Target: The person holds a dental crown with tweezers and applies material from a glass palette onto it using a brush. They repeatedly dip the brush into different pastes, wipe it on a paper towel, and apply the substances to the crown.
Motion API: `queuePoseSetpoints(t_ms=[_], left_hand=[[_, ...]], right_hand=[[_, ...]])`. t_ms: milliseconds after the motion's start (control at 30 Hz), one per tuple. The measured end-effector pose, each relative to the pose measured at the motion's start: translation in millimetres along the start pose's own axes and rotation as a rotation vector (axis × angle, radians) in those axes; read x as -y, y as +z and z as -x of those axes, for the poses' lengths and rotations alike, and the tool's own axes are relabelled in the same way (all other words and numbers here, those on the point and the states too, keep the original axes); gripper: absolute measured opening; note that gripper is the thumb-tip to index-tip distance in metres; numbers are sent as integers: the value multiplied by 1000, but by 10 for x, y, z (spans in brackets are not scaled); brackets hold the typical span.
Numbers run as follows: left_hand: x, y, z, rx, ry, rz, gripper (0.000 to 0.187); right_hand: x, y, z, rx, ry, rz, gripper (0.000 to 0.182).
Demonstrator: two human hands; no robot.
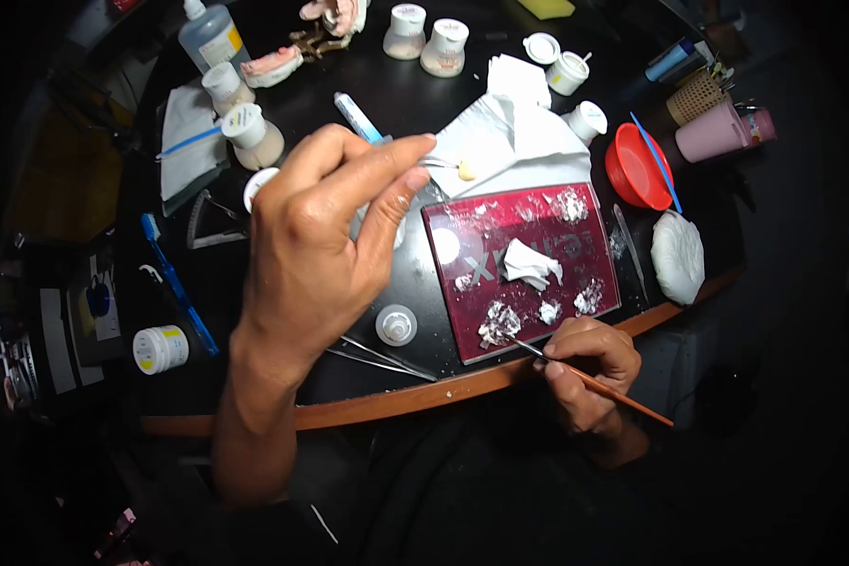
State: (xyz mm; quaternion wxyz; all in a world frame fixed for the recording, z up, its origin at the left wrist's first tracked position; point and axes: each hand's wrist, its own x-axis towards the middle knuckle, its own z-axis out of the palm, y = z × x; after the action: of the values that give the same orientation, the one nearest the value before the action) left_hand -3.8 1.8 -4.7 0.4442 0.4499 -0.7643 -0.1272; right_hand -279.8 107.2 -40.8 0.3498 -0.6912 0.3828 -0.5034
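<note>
My left hand (325, 212) is raised above the table, thumb and forefinger pinched on thin metal tweezers (439, 162). A small yellowish piece (467, 170) shows at their tip, over white paper tissue (538, 141). My right hand (590, 368) holds a thin brush (618, 393) with a wooden handle. Its tip touches a white powdery clump (498, 324) on the near left part of a dark red glass slab (453, 297). Other white clumps and a crumpled tissue (530, 264) lie on the slab.
A red bowl (637, 168) and white pad (678, 258) are at the right. Powder jars (255, 140), a liquid bottle (212, 38) and a dental model (274, 66) stand at the back left. A toothbrush (179, 283), small bottle (396, 325) and tweezers (382, 360) lie nearer the wooden edge.
</note>
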Motion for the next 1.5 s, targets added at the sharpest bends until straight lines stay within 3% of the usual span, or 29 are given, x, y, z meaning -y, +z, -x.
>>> queuePoseSetpoints(t_ms=[233, 267, 367, 400, 467, 700, 1500], left_hand=[[-94, -21, -4, -74, -218, 266, 24], [-112, -40, -8, -71, -223, 297, 22], [-65, -38, 15, -64, -278, 440, 21], [-71, -39, 19, -67, -286, 477, 22], [-116, -11, 26, -129, -316, 642, 19], [-252, -88, 114, -19, -340, 1022, 21], [-262, 0, 157, -17, -263, 1071, 18]], right_hand=[[299, 136, -754, -110, -258, -87, 22], [374, 209, -833, -134, -203, -117, 23], [385, 389, -1123, -158, -334, -96, 20], [421, 446, -1122, -176, -257, -119, 19], [339, 594, -1194, -258, -367, -169, 19], [303, 798, -1165, -345, -488, -306, 24], [331, 674, -1141, -344, -549, -45, 30]])
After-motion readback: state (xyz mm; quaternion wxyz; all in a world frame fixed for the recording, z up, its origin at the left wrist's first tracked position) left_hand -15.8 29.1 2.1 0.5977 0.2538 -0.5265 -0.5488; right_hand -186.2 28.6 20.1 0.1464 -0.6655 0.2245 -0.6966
